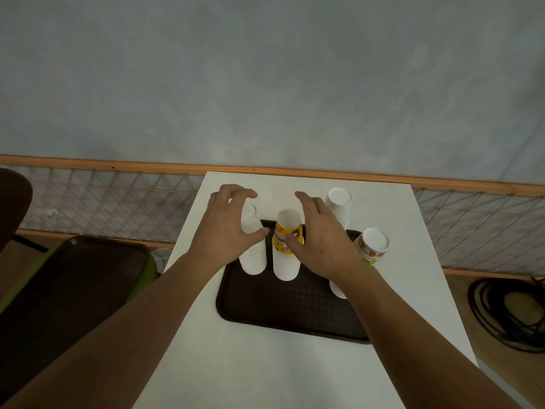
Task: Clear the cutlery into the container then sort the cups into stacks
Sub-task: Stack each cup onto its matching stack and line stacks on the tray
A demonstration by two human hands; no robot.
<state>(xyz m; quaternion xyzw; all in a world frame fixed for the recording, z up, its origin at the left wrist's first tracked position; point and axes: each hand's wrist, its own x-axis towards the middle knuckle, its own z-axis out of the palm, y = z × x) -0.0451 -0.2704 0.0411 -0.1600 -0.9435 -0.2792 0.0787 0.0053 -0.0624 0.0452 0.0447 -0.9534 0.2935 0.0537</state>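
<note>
yellow cup [281, 236] between both | left hand [228, 228] spread, empty | right hand [323, 243] spread, empty

A single wide-angle camera on the person's head looks forward and steeply down from above the near edge of the white tabletop [295, 364], facing the grey wall [265, 84] that fills the upper half. It sits close: both forearms enter from the bottom corners, the left hand [227, 228] and right hand [321, 243] come together over the dark tray [280, 308] near the centre, and the floor [516, 376] shows at either side.
</note>
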